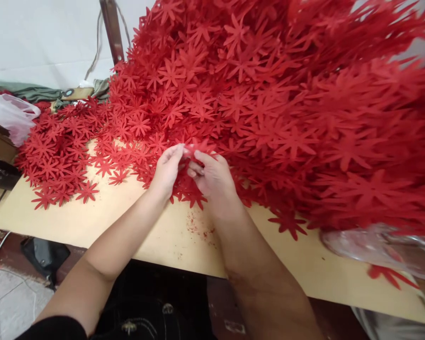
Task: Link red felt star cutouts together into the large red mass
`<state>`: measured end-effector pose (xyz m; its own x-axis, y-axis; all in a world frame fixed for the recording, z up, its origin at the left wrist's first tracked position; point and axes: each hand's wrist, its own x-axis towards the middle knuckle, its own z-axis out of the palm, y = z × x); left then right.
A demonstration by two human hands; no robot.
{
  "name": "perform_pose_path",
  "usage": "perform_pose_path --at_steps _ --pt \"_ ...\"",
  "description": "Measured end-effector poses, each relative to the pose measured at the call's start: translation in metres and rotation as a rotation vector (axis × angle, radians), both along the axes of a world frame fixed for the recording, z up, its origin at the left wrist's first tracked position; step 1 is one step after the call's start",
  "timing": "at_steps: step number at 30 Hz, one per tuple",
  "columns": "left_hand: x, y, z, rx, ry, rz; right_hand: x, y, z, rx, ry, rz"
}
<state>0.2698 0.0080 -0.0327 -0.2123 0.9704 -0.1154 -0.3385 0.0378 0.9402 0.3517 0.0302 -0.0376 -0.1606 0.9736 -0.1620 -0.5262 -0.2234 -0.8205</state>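
Note:
Both hands meet over the table, pinching a red flower-shaped cutout (197,147) between them. My left hand (169,169) closes its thumb and fingertips on one side of the cutout. On the other side, my right hand (212,171) grips it with thumb and index finger, the other fingers curled below. Motion smears the cutout's edges. Behind the hands rises a large heap of red flower cutouts (241,99), several petals on each. More loose cutouts lie on the table just beneath the hands.
The pale wooden table (127,231) carries a smaller pile of red cutouts (56,156) at left. Beside it hangs a white plastic bag (12,113). Clear plastic (378,245) lies at the right. Red crumbs (200,229) are scattered near the front edge.

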Motion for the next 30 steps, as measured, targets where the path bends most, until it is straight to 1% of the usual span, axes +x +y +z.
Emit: perform_pose_path --at_steps 1,3,6,9,12,14,16,18,21,23,25,27,30 --pt "0.001 0.001 -0.002 -0.026 -0.055 0.027 -0.001 0.001 -0.002 -0.001 0.006 0.02" --pt "0.002 0.002 -0.006 -0.036 -0.1 0.061 -0.004 0.001 -0.008 0.014 0.02 0.044" --pt "0.002 0.002 -0.006 -0.032 -0.116 0.126 -0.009 0.0 -0.015 0.112 -0.018 0.061" --pt "0.003 0.002 -0.003 -0.068 -0.157 0.166 -0.014 -0.007 -0.018 0.325 -0.237 0.098" --pt "0.002 0.001 -0.001 -0.071 -0.238 0.149 -0.021 -0.018 -0.015 0.563 -0.487 0.13" --pt "0.001 -0.001 -0.001 -0.068 -0.311 0.123 -0.027 -0.026 -0.012 0.641 -0.581 0.141" --pt "0.001 -0.004 -0.002 -0.05 -0.368 0.096 -0.033 -0.032 -0.009 0.656 -0.626 0.111" --pt "0.005 -0.007 -0.003 -0.023 -0.38 0.073 -0.035 -0.033 -0.007 0.643 -0.648 0.044" --pt "0.015 -0.013 -0.001 -0.016 -0.334 0.039 -0.03 -0.021 -0.004 0.575 -0.691 -0.055" --pt "0.022 -0.017 0.002 -0.011 -0.329 0.017 -0.025 -0.009 -0.004 0.565 -0.733 -0.105" --pt "0.025 -0.02 0.008 0.003 -0.373 -0.01 -0.021 0.002 -0.004 0.602 -0.773 -0.147" --pt "0.022 -0.022 0.015 0.001 -0.423 -0.039 -0.02 0.004 -0.004 0.666 -0.812 -0.174" --pt "0.01 -0.021 0.021 0.018 -0.483 -0.102 -0.026 -0.012 0.0 0.836 -0.869 -0.126"
